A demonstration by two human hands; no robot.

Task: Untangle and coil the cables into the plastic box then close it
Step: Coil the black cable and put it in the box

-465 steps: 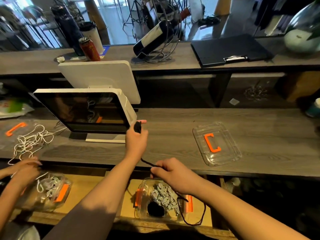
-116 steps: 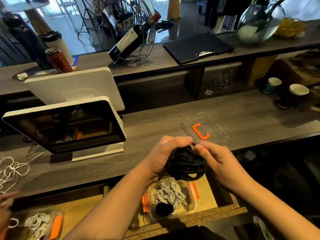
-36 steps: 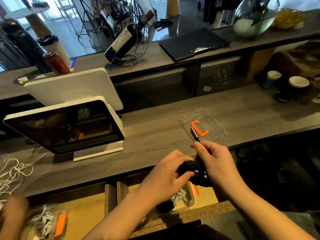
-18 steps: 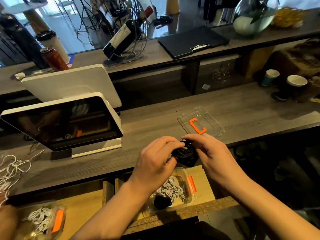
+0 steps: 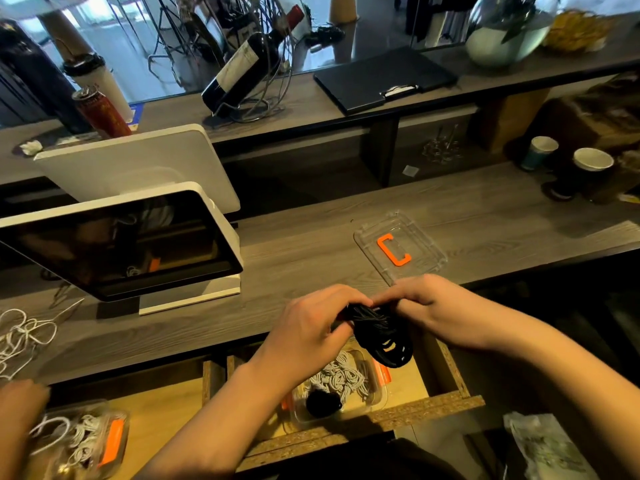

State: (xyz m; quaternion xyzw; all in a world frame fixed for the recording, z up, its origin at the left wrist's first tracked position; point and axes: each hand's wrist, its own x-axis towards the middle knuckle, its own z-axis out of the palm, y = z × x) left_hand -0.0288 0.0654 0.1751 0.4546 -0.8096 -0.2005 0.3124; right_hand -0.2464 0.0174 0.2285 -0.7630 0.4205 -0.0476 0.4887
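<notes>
Above open plastic box point(image 5: 375, 398): black cable coil point(image 5: 381, 336) gripped between both hands point(image 5: 367, 317).

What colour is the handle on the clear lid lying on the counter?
Orange. The handle on the clear lid shows best in the head view.

I see the cable coil point(image 5: 381, 332) between my hands, box point(image 5: 372, 393) below them, lid point(image 5: 429, 244) just behind right hand point(image 5: 429, 306), monitor point(image 5: 121, 244) behind-left of left hand point(image 5: 308, 327).
</notes>
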